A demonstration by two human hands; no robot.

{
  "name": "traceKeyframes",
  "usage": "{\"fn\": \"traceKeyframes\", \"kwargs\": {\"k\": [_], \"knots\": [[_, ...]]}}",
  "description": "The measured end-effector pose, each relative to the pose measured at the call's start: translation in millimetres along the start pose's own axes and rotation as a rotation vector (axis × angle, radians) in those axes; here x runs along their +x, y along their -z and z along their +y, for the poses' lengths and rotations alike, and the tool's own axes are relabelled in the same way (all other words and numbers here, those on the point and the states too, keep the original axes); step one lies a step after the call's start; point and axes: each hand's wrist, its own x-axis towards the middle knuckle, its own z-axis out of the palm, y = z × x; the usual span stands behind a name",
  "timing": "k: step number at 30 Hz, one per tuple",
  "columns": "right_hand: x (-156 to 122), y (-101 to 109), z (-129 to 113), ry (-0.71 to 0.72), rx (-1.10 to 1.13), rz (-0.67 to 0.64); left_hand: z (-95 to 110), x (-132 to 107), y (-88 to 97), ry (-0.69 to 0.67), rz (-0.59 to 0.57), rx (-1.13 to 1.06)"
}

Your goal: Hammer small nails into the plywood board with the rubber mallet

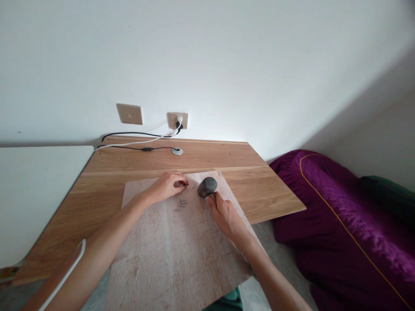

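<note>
My right hand [227,216] is wrapped round the handle of a mallet. The mallet's dark grey, rounded head [207,187] is above the far part of a pale wooden board [162,259]. To its left, my left hand [171,185] is low over the board with its fingers curled together; whatever they pinch, if anything, is too small to make out. Several small metal nails [182,203] lie on the board just nearer to me than my left hand. A tiny upright speck, perhaps a nail, shows between my left fingertips and the mallet head.
The board rests on a brown wooden tabletop [272,185] against a white wall. Cables run from a wall socket [177,120] past a round cable grommet [177,151]. A white surface [42,194] stands at the left, and purple fabric [304,207] covers something at the right.
</note>
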Motion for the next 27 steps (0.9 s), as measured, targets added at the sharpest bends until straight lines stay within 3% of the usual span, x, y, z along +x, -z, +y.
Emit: {"fn": "traceKeyframes", "kwargs": {"k": [17,27], "knots": [[1.2,0.1,0.4,-0.051,0.013,-0.034,-1.3,-0.9,-6.6,0.095,-0.020,-0.176],[1.8,2.4,-1.4,-0.055,0.019,-0.044,-1.6,-1.6,-8.0,0.087,-0.009,-0.107]]}}
